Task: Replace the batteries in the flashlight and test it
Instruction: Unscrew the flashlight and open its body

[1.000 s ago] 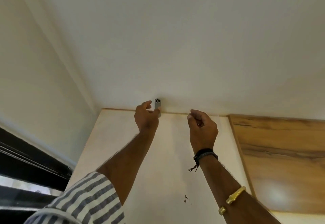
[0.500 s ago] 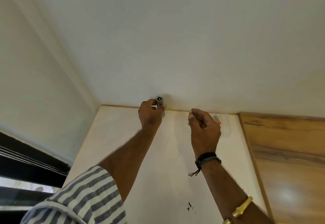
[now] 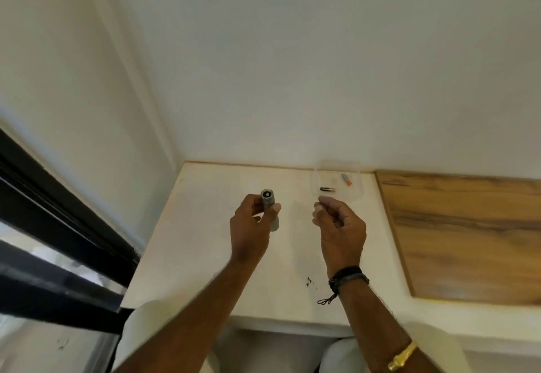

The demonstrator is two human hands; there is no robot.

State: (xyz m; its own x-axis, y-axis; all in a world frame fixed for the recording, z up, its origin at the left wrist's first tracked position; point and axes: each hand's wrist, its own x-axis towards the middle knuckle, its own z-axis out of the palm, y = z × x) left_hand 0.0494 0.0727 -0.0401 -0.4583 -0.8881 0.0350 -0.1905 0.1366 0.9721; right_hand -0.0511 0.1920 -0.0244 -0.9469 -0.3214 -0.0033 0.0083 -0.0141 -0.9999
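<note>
White walls meet in a corner behind a pale tabletop (image 3: 205, 241), with a wood-grain panel (image 3: 468, 235) set into its right side. Up over the table, the left hand (image 3: 250, 232) is wrapped around the flashlight (image 3: 268, 202), thumb and fingers clamped on the barrel and its round end facing the camera. That small metal tube looks light, rigid and a touch slick, so the mid-barrel hold seems the sensible one, leaving the ends free for unscrewing. The right hand (image 3: 341, 227) hovers just beside it, fingers curled loosely; whether anything sits pinched inside cannot be told. Just beyond those knuckles, against the back wall, sits a clear shallow tray (image 3: 358, 194), and in it lie two small cylinders well apart: a dark battery (image 3: 327, 189) and an orange-tipped battery (image 3: 346, 179). Both look small, smooth and apt to roll, best nipped at the middle between fingertips.
</note>
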